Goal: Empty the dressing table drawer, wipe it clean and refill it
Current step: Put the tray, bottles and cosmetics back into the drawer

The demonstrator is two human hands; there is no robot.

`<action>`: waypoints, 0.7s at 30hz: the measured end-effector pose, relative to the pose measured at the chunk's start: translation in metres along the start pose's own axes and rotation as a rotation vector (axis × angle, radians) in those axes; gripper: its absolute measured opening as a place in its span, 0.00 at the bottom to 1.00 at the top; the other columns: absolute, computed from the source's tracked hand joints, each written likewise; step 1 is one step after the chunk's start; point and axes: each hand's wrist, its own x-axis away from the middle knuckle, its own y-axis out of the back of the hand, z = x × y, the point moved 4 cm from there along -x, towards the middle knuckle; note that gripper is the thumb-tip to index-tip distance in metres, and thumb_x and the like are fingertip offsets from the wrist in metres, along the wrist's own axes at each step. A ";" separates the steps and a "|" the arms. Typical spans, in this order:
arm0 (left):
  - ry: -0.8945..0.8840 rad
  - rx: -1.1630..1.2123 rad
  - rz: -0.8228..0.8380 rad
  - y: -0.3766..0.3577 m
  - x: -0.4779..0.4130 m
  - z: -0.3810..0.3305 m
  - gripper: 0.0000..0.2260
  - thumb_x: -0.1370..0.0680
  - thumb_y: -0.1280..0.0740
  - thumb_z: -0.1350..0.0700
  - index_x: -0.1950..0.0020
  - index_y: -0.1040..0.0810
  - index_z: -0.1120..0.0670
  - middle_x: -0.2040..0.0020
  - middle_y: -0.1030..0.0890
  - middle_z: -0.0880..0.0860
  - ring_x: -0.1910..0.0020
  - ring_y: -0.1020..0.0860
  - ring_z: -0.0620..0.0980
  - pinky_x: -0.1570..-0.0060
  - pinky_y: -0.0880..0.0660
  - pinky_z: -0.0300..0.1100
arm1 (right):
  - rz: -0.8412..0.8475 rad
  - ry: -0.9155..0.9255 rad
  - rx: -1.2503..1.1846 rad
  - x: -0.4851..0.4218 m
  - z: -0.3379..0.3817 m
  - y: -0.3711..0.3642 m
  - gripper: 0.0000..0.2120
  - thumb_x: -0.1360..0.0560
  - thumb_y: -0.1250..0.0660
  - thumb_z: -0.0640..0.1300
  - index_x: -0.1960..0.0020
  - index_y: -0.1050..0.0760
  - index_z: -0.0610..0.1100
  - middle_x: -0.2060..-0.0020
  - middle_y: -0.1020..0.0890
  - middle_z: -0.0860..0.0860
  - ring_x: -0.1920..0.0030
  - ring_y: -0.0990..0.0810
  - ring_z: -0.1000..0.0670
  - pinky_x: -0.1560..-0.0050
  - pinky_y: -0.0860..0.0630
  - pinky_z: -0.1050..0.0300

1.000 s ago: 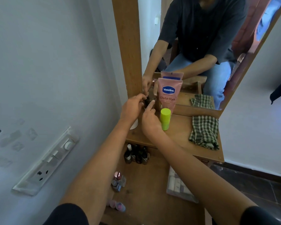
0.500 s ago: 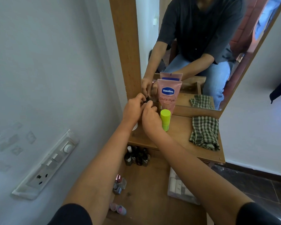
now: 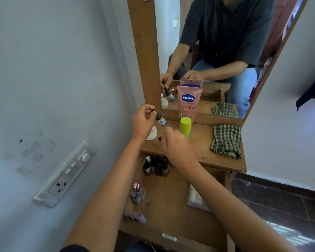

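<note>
Left hand pinches a small, tilted, dark-capped bottle, blue-labelled.

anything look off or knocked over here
Nothing looks spilled or broken. In the open drawer, the pink bottles at front left appear to lie on their sides, while the dark bottles at the back stand upright. The left hand holds a small bottle tilted, its grip on the cap.

Pink tube with lime-green cap; green-and-white checked cloth; brown wooden drawer.
</note>
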 end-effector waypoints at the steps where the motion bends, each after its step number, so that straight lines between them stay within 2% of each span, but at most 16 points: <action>1: 0.013 0.010 -0.001 0.005 0.007 -0.001 0.06 0.24 0.34 0.60 0.50 0.23 0.52 0.56 0.21 0.46 0.56 0.20 0.46 0.51 0.22 0.42 | -0.017 0.010 -0.102 0.013 -0.002 0.002 0.07 0.22 0.43 0.44 0.53 0.31 0.41 0.61 0.22 0.43 0.63 0.23 0.41 0.65 0.28 0.47; 3: 0.032 0.044 0.005 0.015 0.024 -0.003 0.06 0.25 0.34 0.59 0.52 0.24 0.48 0.56 0.21 0.46 0.54 0.20 0.47 0.50 0.21 0.48 | 0.023 0.002 -0.243 0.037 -0.007 0.000 0.08 0.23 0.43 0.46 0.57 0.32 0.42 0.64 0.21 0.44 0.64 0.23 0.41 0.65 0.28 0.47; 5: 0.040 0.081 -0.003 0.026 0.045 -0.007 0.09 0.25 0.34 0.58 0.54 0.24 0.43 0.55 0.21 0.46 0.52 0.19 0.51 0.49 0.21 0.53 | 0.130 -0.037 -0.334 0.060 -0.015 -0.011 0.09 0.24 0.41 0.47 0.57 0.27 0.43 0.63 0.17 0.49 0.63 0.20 0.45 0.61 0.24 0.48; 7: 0.072 0.092 -0.028 0.035 0.069 -0.006 0.09 0.25 0.34 0.59 0.54 0.24 0.44 0.55 0.20 0.47 0.53 0.19 0.50 0.49 0.21 0.53 | 0.258 -0.055 -0.363 0.083 -0.021 -0.023 0.10 0.24 0.39 0.48 0.58 0.24 0.43 0.63 0.16 0.51 0.65 0.20 0.50 0.60 0.22 0.48; 9: 0.112 0.103 -0.047 0.043 0.092 -0.003 0.07 0.25 0.33 0.58 0.53 0.23 0.45 0.53 0.19 0.49 0.53 0.19 0.49 0.49 0.21 0.53 | 0.381 -0.046 -0.361 0.106 -0.023 -0.035 0.11 0.23 0.40 0.48 0.57 0.24 0.43 0.62 0.16 0.49 0.67 0.19 0.52 0.61 0.20 0.48; 13: 0.168 0.114 -0.048 0.057 0.133 0.011 0.07 0.28 0.34 0.52 0.54 0.23 0.40 0.53 0.18 0.49 0.52 0.18 0.50 0.48 0.21 0.55 | 0.595 0.005 -0.382 0.138 -0.018 -0.053 0.09 0.21 0.39 0.43 0.56 0.23 0.41 0.60 0.15 0.48 0.65 0.17 0.52 0.59 0.19 0.53; 18: 0.179 0.070 -0.049 0.070 0.162 0.021 0.07 0.27 0.33 0.53 0.52 0.23 0.41 0.54 0.19 0.46 0.53 0.19 0.48 0.48 0.21 0.55 | 0.754 0.143 -0.258 0.158 -0.004 -0.072 0.07 0.23 0.37 0.40 0.50 0.21 0.41 0.56 0.16 0.47 0.57 0.19 0.51 0.51 0.24 0.59; 21: 0.172 0.016 -0.048 0.074 0.172 0.020 0.07 0.25 0.32 0.56 0.48 0.23 0.47 0.53 0.19 0.46 0.52 0.20 0.45 0.47 0.21 0.50 | 0.778 0.179 -0.250 0.165 0.001 -0.081 0.07 0.24 0.34 0.40 0.48 0.22 0.41 0.52 0.17 0.46 0.54 0.22 0.51 0.55 0.34 0.68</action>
